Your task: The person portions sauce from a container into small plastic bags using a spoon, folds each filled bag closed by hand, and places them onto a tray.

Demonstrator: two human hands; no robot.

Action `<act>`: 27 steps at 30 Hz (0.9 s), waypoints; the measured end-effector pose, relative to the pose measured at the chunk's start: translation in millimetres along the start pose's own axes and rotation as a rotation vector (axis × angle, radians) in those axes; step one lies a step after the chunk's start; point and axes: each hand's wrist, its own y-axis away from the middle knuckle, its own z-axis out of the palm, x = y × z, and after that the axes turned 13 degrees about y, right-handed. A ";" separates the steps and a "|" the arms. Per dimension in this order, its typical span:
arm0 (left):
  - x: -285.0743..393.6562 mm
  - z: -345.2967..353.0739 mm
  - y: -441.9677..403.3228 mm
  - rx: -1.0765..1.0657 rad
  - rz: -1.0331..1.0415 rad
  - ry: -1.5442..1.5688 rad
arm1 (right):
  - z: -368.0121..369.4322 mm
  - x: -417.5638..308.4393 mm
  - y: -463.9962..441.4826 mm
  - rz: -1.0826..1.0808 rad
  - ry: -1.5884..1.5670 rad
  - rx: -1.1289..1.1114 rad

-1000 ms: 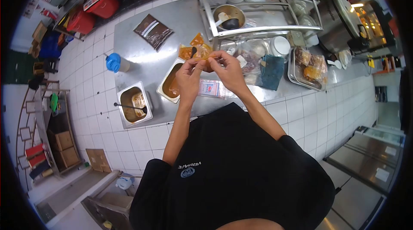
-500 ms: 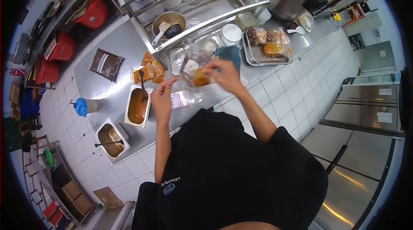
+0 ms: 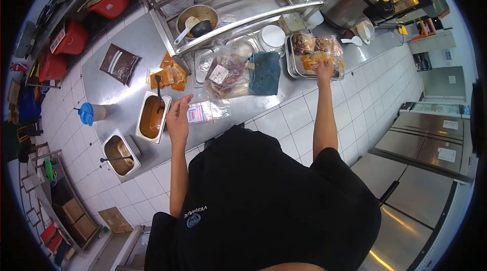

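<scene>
Fingers (image 3: 321,63) of your right hand (image 3: 325,70) are down at the near side of the steel tray (image 3: 288,57), bunched against an orange plastic-wrapped packet (image 3: 308,61); from above you can't tell whether they're pinching it or just touching. That packet sits over the tray's near half, with brown bagged portions (image 3: 328,45) along the far edge. Over to your left hand (image 3: 177,116): fingers loosely bent, a little apart, nothing visible in them, poised just beside the right rim of the sauce pan (image 3: 141,114). Its ladle (image 3: 159,88) leans on the far rim. Printed plastic bags (image 3: 197,113) lie just beyond those fingers, close to the near edge of the metal tabletop (image 3: 120,93). Toward its near left corner stands the second pan (image 3: 133,145); orange sauce packets (image 3: 175,76) lie by the shelf's near left leg. Looks like you're at the laying-down step, packet at the tray. Your next move, I'd judge, calls for a gentle, level release clear of the neighbouring portions.
</scene>
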 end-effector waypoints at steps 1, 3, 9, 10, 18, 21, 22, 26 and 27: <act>-1.1 1.3 1.8 0.004 -0.002 0.007 | -1.9 7.1 -7.8 0.103 -0.086 0.053; -2.5 2.7 6.3 0.017 -0.007 0.014 | -3.5 20.5 -29.1 0.119 -0.170 0.068; -6.2 -1.2 14.8 0.049 -0.027 0.026 | -14.5 33.6 -51.3 0.171 -0.353 0.048; -6.8 -3.8 15.5 0.049 -0.030 0.024 | -17.4 31.8 -52.5 0.161 -0.396 -0.027; -4.1 -19.3 15.7 0.066 -0.019 0.029 | -20.3 51.5 -70.7 0.142 -0.123 0.060; -10.0 -24.8 16.2 0.088 -0.011 0.040 | 1.3 -22.5 -9.2 -0.196 0.549 0.517; -21.8 -29.6 14.4 0.085 0.006 0.004 | 13.8 -25.1 0.2 -0.366 0.543 0.553; -43.6 -30.1 11.4 -0.041 0.095 -0.402 | 88.5 -96.1 147.5 -0.315 0.104 -0.488; -48.9 -29.6 10.1 -0.041 0.093 -0.406 | 107.7 -102.2 181.2 -0.312 0.227 -0.773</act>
